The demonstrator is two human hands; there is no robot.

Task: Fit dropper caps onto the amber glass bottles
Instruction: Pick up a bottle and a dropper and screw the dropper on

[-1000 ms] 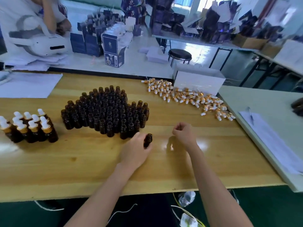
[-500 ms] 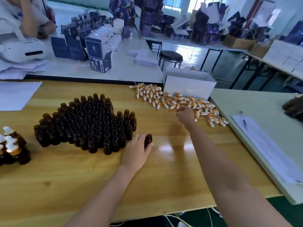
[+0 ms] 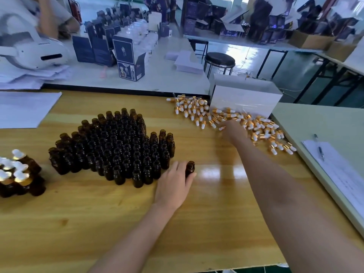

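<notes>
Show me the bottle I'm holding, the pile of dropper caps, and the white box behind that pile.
bottle [image 3: 190, 168]: head view, on its neck and shoulder.
pile of dropper caps [image 3: 194, 112]: head view, on caps in its left part.
white box [image 3: 246, 99]: head view, on its front face.

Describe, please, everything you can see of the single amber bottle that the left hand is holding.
The amber bottle is small, dark brown, seemingly glass, with a ridged neck and an open, uncapped mouth. It stands upright just right of the cluster of uncapped bottles, apart from them, over the wooden table. The left hand grips its lower body between thumb and fingers, hiding its base.
</notes>
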